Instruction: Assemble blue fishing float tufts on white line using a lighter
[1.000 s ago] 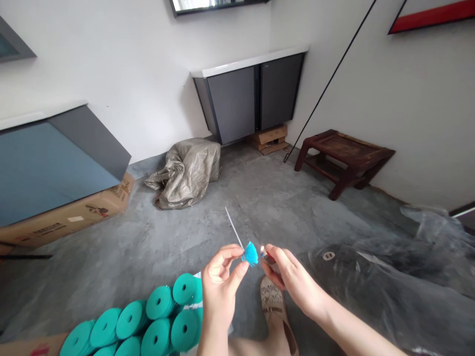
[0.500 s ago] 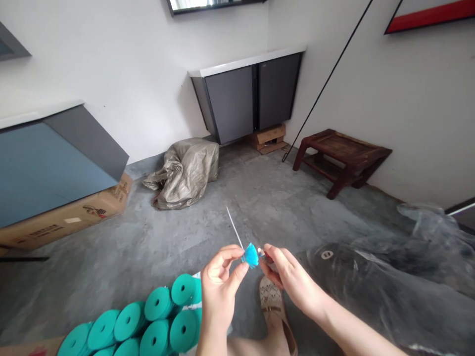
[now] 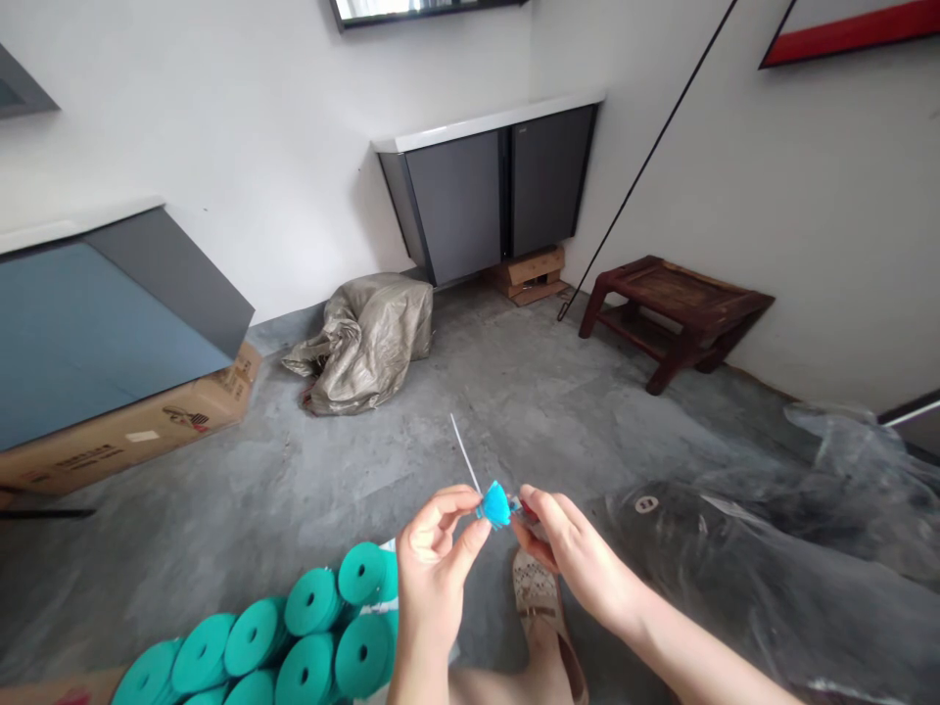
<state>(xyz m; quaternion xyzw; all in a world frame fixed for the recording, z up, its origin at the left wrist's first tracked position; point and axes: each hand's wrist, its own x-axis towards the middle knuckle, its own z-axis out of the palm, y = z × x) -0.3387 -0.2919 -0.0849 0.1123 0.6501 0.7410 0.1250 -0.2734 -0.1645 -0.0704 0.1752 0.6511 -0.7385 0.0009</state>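
Note:
Between the thumb and fingertips of my left hand [image 3: 435, 543] is a small bright-blue gathered piece [image 3: 496, 505], fanned out like a flower head. A thin white stick [image 3: 465, 454] runs up and away from beside it, toward the floor beyond. My right hand [image 3: 565, 539] is closed around a small object with a red part [image 3: 528, 509] and a metallic-looking end, mostly covered by the fingers; its kind is unclear. That end lies at the right edge of the blue piece, and I cannot tell whether they touch.
Several teal rolls [image 3: 301, 627] are stacked at the lower left. A dark plastic-wrapped bundle [image 3: 741, 578] lies to the right, with a wooden stool [image 3: 682, 304] behind it. A woven sack [image 3: 374, 343] rests by the far wall. Below my hands is a sandalled foot [image 3: 536, 587].
The end of the object in my right hand has come slightly closer to the blue piece. A pale spot at that end no longer shows. My left hand has barely moved.

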